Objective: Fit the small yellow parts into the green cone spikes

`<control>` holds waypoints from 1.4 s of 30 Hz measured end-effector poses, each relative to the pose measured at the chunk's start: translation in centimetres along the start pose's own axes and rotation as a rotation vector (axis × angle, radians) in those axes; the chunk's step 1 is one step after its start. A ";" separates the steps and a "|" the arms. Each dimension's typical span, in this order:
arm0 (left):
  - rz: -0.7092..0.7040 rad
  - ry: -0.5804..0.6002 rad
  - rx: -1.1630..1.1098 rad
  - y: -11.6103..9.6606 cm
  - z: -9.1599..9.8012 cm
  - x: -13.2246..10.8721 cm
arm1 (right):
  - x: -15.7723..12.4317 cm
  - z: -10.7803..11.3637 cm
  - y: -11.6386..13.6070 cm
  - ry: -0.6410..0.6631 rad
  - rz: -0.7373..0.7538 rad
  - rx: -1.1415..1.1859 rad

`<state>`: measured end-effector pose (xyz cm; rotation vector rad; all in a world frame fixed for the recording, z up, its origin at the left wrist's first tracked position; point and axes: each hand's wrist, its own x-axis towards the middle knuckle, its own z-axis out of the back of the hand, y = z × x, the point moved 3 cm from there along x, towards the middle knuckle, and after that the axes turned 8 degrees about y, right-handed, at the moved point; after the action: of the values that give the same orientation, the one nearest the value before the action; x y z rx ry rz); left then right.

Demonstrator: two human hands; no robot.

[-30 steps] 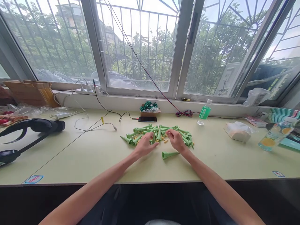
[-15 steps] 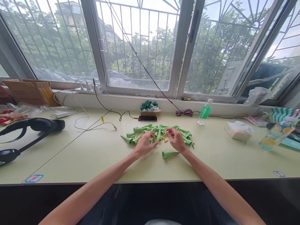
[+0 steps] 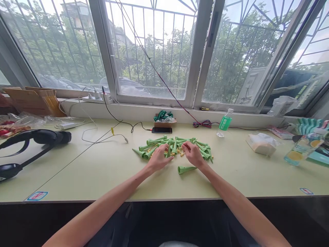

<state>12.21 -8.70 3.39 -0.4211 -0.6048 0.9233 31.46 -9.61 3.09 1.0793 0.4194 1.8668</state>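
Several light-green hollow plastic spikes [image 3: 156, 141], cone-shaped with a wide open end, lie in a loose pile on the table. Small yellow pegs [image 3: 182, 154] are scattered among them. My left hand [image 3: 157, 159] is at the pile's near side, thumb and fingers closed around a green spike [image 3: 169, 151] whose point is up. To its right, my right hand [image 3: 193, 154] pinches thumb and fingertips together just above the yellow pegs; whatever is between them is hidden. One separate green spike [image 3: 182, 169] lies in front of the pile, its tip behind my right wrist.
Behind the pile are a black phone [image 3: 161, 130] on a cable and a small box [image 3: 164, 124] of green items. A bottle [image 3: 224, 122] and a tissue pack [image 3: 262, 144] stand to the right. A black headset [image 3: 42, 137] lies at the left, near a white cable [image 3: 87, 140].
The fingers of my right hand have closed from apart into a pinch, shifting slightly down by the yellow pegs. My left hand and its green spike have stayed put.
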 end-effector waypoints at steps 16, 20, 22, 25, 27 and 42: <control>-0.116 -0.171 -0.098 -1.0 0.8 -0.2 | -0.2 -0.7 0.5 0.110 0.036 0.156; -0.213 -0.302 -0.111 -1.6 1.3 -0.6 | -0.3 -0.8 0.8 0.118 0.053 0.220; -0.301 -0.342 -0.083 -1.9 1.3 -0.8 | -0.4 -0.8 1.0 0.119 0.060 0.246; -0.412 -0.290 -0.020 -2.1 1.0 -0.8 | -0.5 -0.7 1.3 0.118 0.068 0.275; -0.427 -0.237 -0.002 -2.0 0.6 -0.8 | -0.5 -0.7 1.3 0.119 0.072 0.289; -0.392 -0.185 -0.033 -2.0 0.6 -0.6 | -0.6 -0.9 1.5 0.156 0.057 0.330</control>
<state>12.78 -10.27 4.78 -0.2349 -0.8390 0.5805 30.06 -10.74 3.30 1.1729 0.8175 1.9851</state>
